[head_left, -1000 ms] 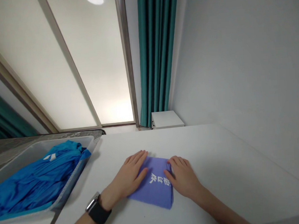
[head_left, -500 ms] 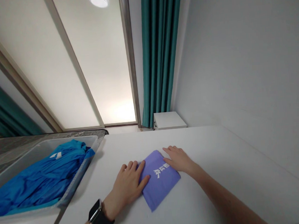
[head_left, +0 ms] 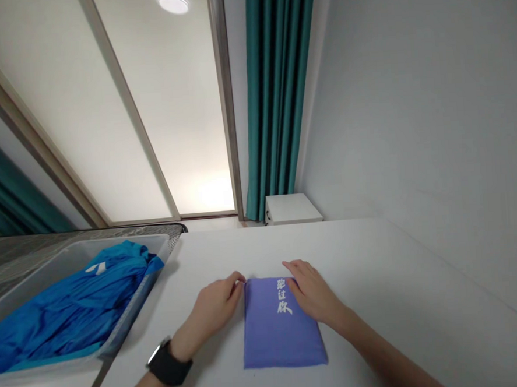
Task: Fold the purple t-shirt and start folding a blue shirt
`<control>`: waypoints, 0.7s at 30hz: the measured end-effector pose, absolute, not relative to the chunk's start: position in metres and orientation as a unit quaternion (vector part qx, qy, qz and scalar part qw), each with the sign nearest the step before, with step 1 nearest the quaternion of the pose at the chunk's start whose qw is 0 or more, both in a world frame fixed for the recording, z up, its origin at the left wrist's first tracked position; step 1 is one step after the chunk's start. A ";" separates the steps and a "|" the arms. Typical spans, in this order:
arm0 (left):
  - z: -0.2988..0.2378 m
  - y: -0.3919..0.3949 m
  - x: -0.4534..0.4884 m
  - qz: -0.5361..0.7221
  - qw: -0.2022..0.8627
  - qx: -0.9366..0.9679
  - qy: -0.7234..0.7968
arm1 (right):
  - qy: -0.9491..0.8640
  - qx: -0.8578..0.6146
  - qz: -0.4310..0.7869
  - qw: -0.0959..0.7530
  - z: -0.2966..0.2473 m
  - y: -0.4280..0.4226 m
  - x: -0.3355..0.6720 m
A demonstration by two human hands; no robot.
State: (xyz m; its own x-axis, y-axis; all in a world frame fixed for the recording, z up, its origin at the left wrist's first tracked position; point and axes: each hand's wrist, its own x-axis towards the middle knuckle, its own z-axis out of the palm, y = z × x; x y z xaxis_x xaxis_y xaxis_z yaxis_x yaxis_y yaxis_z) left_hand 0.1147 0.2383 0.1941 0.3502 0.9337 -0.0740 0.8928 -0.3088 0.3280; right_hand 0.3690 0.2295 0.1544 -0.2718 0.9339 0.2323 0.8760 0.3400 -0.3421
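A folded purple garment [head_left: 280,341] with white characters lies flat on the white table, its sides nearly square to me. At its far left corner, my left hand [head_left: 217,304] has thumb and fingertips closed together in a pinch on the edge. My right hand [head_left: 310,289] rests over the far right part with its fingers stretched out, covering that corner and the right edge of the print. A black watch [head_left: 169,363] is on my left wrist.
To the left stands a translucent plastic bin [head_left: 73,247] with crumpled blue clothing [head_left: 85,306] in it. Past the far edge of the table [head_left: 358,246] is a small white cabinet [head_left: 293,207]. A grey wall [head_left: 433,118] borders the right side.
The purple garment has turned from a slant to nearly straight. My left hand has gone from lying spread on it to pinching its corner. The right hand has shifted only slightly.
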 end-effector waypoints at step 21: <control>0.154 0.275 0.094 0.194 0.331 0.803 0.455 | -0.898 -0.396 -0.042 0.188 0.167 0.158 0.295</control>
